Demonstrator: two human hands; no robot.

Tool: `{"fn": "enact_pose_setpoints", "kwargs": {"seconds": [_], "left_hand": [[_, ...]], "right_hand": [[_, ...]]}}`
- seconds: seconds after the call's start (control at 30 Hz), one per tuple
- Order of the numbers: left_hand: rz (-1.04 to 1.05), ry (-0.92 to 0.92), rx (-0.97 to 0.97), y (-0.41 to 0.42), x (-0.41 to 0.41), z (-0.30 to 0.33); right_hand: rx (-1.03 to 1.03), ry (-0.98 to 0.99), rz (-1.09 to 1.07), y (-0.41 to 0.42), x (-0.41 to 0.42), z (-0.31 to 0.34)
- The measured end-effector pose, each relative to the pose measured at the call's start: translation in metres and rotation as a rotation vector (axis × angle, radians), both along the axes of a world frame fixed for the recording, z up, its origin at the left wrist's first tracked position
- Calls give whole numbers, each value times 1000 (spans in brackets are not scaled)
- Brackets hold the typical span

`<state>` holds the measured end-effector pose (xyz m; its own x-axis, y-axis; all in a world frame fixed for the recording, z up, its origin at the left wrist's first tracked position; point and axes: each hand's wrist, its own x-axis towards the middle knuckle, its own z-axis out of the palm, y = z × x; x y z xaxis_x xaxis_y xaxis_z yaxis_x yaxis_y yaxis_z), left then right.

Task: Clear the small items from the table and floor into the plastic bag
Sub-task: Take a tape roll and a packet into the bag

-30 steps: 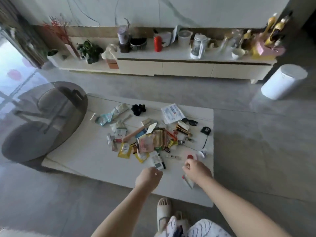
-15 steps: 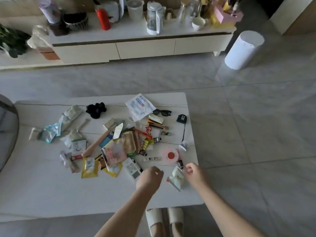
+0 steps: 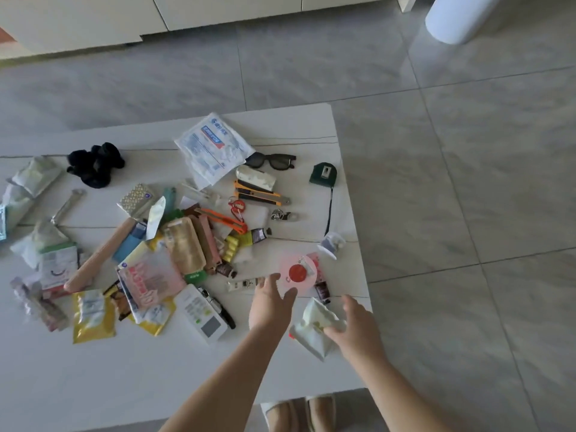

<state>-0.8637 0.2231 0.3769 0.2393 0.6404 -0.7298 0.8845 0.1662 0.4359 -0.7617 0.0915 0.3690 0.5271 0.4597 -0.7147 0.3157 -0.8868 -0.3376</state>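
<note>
pale packet [image 3: 314, 328] in right hand [image 3: 358, 325] grip; left hand [image 3: 271, 304] fingers spread.

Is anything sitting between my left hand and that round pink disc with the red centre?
Nothing visible does. The left hand is open with its fingers already at the near edge of the pink disc. The right hand holds a pale packet off to the side.
</note>
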Motion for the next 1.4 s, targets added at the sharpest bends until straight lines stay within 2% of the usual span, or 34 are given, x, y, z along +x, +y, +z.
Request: {"fn": "enact_pose_setpoints", "kwargs": {"seconds": [0.27,0.43,0.7,0.87,1.03,1.2,1.4], "left_hand": [[7,69,70,11,29,-46],[54,60,23,15,35,-59],[289,53,-70,18,21,-50],[377,75,-100,10,-3,-34],[666,-12,-237,-21,-34,-26],[900,-54,-454,-59,-49,-35],[957,-114,-497,-82,-41,-50]], "right_hand": [[-134,-180,131,2,-10,-52],[-76,-206,134,4,-9,-62],[-27,-80,192,7,-2,-60],[95,134,-19,2,10,-40],[205,35,-206,11,18,-33],[235,3,-204,33,12,-58],[233,-94,-136,51,9,-77]]}}
